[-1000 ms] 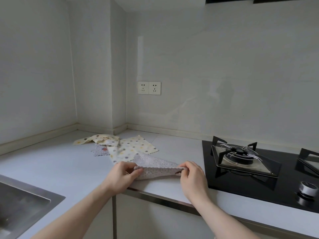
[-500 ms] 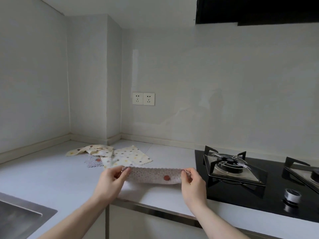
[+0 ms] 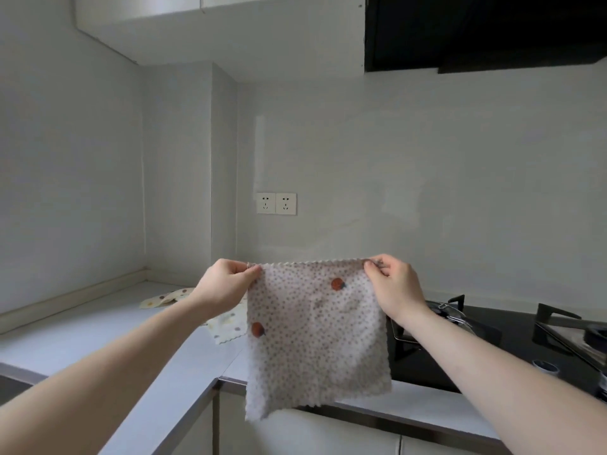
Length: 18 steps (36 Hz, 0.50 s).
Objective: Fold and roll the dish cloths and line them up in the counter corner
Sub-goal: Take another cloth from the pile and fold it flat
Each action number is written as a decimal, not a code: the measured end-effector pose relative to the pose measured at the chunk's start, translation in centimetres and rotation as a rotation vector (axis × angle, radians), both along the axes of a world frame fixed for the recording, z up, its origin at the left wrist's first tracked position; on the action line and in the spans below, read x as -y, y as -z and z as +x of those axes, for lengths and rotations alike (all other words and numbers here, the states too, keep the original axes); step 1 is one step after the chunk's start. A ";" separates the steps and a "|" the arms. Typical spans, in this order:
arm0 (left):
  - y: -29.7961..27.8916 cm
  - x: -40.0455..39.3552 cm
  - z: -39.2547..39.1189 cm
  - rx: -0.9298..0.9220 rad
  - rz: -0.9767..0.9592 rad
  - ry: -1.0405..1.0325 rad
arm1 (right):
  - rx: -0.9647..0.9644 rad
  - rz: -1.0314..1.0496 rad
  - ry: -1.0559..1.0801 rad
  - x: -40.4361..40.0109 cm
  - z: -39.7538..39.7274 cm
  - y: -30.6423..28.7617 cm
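1. Closest to the viewer, two bare forearms reach forward and upward from the bottom corners, one from the left and one from the right.
2. Between them, a pale dotted dish cloth hangs flat and unfolded in the air above the near edge of the counter. It carries many small brownish dots and two larger orange-red marks, and its edges are scalloped. Its bottom edge hangs down past the counter's front edge.
3. At the cloth's top left corner, the left hand pinches the fabric between thumb and curled fingers.
4. At the top right corner, the right hand pinches the fabric the same way, so the top edge runs taut and level between the two hands.
5. Just right of the cloth, a black gas hob sits set into the counter, with metal pan supports and a round knob near its front.
6. Farther back on the left, cream spotted cloths lie loosely spread on the counter near the corner, partly hidden behind the left hand and the hanging cloth.
7. On the far wall, a double white power socket is mounted above the counter.
8. Highest up, white cabinets hang on the left and a black extractor hood on the right.
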State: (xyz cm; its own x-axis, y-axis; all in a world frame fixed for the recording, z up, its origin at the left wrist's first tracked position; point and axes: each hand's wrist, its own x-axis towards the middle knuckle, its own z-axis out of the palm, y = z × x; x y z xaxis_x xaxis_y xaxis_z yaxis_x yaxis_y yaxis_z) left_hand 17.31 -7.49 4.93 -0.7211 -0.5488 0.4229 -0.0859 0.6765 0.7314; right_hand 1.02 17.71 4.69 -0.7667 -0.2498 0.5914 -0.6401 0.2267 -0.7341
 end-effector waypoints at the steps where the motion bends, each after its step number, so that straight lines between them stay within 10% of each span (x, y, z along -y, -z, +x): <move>1: 0.2 -0.1 0.0 0.045 0.012 0.004 | 0.017 0.043 0.009 -0.2 -0.1 0.1; 7: 0.2 -1.1 -0.6 0.157 0.055 0.009 | 0.120 0.276 0.069 -0.5 -1.3 1.2; 18: -2.4 -1.7 -2.7 -0.165 -0.028 0.015 | -0.048 0.017 0.118 -0.4 -2.0 -0.9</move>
State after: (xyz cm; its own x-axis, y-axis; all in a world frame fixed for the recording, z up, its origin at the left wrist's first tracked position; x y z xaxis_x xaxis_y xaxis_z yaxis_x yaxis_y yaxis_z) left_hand 14.56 -5.82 7.30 -0.6489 -0.5246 0.5511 0.0439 0.6972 0.7155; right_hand -0.97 18.10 5.57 -0.7626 -0.1698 0.6242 -0.6422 0.3144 -0.6990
